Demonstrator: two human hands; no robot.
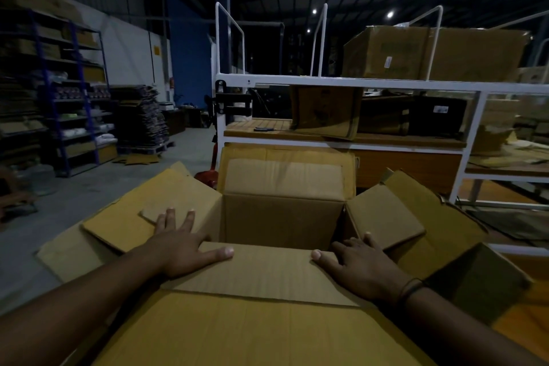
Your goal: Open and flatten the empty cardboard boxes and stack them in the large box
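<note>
Left hand lies flat and released, fingers spread on the left flap of a large brown corrugated cardboard box, thumb stretched along the near flap. The right hand, a dark band at its wrist, rests unclenched at the box's near right corner, at four o'clock from the opening, grasping nothing.

The box sits directly before the person with all four flaps thrown outward. It is probably the receiving box, and the step in hand looks to be spreading its flaps. To do that well, both palms should bear down evenly on the fold lines, with weight kept off the near wall so it does not buckle inward.

What shows of the box's inside is bare and dark; the near flap hides its floor.

At twelve o'clock stands a white metal-framed rack. A flattened brown carton leans on its wooden shelf, and a small dark-handled tool, of a type too small to tell, lies just beside it at nine o'clock. A big closed brown carton sits on the rack's top at one o'clock. At ten o'clock, well apart, is a dark stack of flattened cardboard.
</note>
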